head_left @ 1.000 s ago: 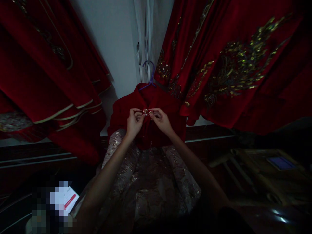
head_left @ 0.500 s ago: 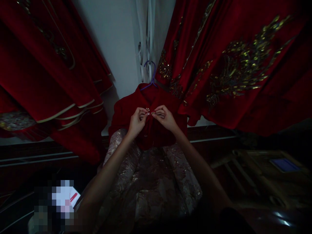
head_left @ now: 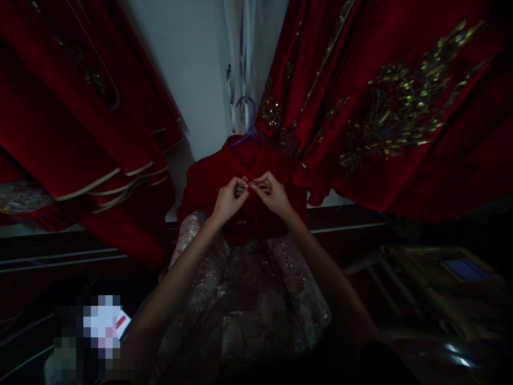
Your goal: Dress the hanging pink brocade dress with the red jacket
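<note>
Left hand (head_left: 230, 200) and right hand (head_left: 274, 197) are held close together, finger and thumb of each pinched narrow on a small, glinting beaded fastening (head_left: 252, 183) at the front of a red cloth jacket (head_left: 214, 174). Beyond the hands, the jacket is hung on a thin, curved purple hanger (head_left: 252, 124). Nearer than the hands, crinkled, shiny fabric (head_left: 252, 326) is seen. To their right, red cloth (head_left: 385, 182) is partly covered with gold sequins (head_left: 404, 101); to their left, draped red garments (head_left: 80, 123) are edged in pale trim.
</note>
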`<state>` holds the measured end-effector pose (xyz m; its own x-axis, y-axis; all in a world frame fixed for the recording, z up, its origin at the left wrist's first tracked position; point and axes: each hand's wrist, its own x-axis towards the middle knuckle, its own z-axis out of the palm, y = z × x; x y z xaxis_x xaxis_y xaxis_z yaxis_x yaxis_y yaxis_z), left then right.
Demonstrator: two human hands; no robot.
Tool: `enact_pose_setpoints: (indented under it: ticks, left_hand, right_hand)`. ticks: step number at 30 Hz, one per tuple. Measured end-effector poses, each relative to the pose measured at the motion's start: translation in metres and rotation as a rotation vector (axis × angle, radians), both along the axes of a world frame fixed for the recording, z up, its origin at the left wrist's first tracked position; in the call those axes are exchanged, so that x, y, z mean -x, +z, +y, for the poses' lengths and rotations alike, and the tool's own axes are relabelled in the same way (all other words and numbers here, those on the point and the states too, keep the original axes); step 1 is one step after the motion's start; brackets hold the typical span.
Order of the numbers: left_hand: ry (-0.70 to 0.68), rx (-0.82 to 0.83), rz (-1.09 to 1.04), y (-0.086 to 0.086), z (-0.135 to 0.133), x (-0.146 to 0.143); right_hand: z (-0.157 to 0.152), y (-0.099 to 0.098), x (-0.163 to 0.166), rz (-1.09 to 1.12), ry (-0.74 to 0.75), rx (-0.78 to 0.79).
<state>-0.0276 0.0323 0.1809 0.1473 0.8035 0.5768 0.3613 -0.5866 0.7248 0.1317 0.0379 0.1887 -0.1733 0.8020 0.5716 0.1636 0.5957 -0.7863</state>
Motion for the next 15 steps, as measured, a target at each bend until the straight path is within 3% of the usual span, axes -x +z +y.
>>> enact_pose_setpoints:
  ticks: [8,15]
  left_hand:
    - [0.077,-0.025,0.136,0.002,-0.004,0.000]
    - [0.119,-0.069,0.240,0.002,-0.001,0.002]
  right_hand:
    - [-0.013,0.002,0.004,-0.118,-0.099,-0.075]
    - [-0.011,0.001,0.004,-0.026,-0.033,-0.013]
